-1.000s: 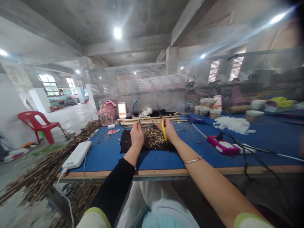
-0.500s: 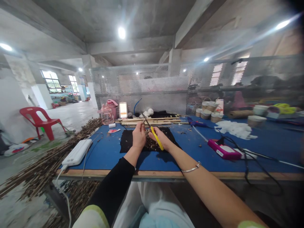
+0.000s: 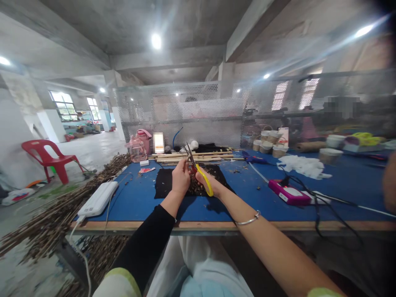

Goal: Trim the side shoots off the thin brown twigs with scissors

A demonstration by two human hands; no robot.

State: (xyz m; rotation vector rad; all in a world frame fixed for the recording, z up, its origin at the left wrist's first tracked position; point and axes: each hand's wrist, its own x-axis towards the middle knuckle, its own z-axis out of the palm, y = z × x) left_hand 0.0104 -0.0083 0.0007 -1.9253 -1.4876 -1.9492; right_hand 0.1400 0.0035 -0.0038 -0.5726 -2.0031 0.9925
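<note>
My right hand (image 3: 210, 182) is closed around the yellow handles of a pair of scissors (image 3: 209, 187). Their dark blades stand slightly apart, pointing up and away beside the fingertips of my left hand (image 3: 180, 176). That hand is closed in a pinch close to the blades; whatever small piece it holds is too small to make out. Beneath both hands lies a black cloth (image 3: 163, 181) on the blue tabletop, with a heap of dry brown plant bits (image 3: 195, 187) on it, partly hidden by my hands.
Pale sticks (image 3: 198, 158) lie behind the cloth. A white power strip (image 3: 98, 199) is at left, beside dry stalks (image 3: 46, 222). To the right are a purple box (image 3: 289, 193) with cables, a glue gun (image 3: 255, 159), white cloth (image 3: 305, 166) and small pots (image 3: 266, 146). Someone's arm (image 3: 390, 183) shows at the right edge.
The scissors have opened a little, with blades and handles further apart. My hands stay in nearly the same place. Another person's arm has come into view at the right edge.
</note>
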